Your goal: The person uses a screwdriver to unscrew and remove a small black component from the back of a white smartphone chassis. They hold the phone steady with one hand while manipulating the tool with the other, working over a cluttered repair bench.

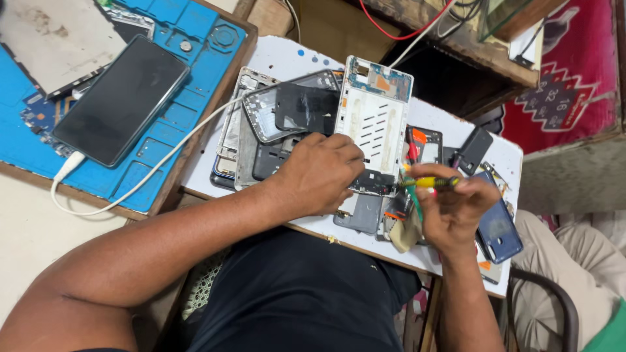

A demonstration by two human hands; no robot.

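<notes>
The phone mid-frame (373,124), a pale chassis with a slotted metal plate and a bare circuit board showing at its far end, lies flat on the white work board (280,55), leaning partly over a stack of other back covers and frames (274,124). The left hand (319,173) rests knuckles-up on its near left corner, fingers curled down onto the frame's lower edge, pinning it; what lies under the fingertips is hidden. The right hand (453,212) is closed around a small screwdriver (430,183) with a yellow and green handle, held roughly level with its tip pointing left toward the frame's lower right corner; a pale scrap of cloth or tape (405,231) hangs beneath the same hand.

To do this well, the left hand's weight should bear on the frame's rim and not on the thin plate, since the frame sits on an uneven pile and could rock. The driver needs to stand upright over a screw before any turning, or the tip may slip across the board. A blue phone back (499,228) lies just beside the right hand, and a dark phone (120,98) with a white cable (143,179) sits well apart on the blue repair mat (195,65).
</notes>
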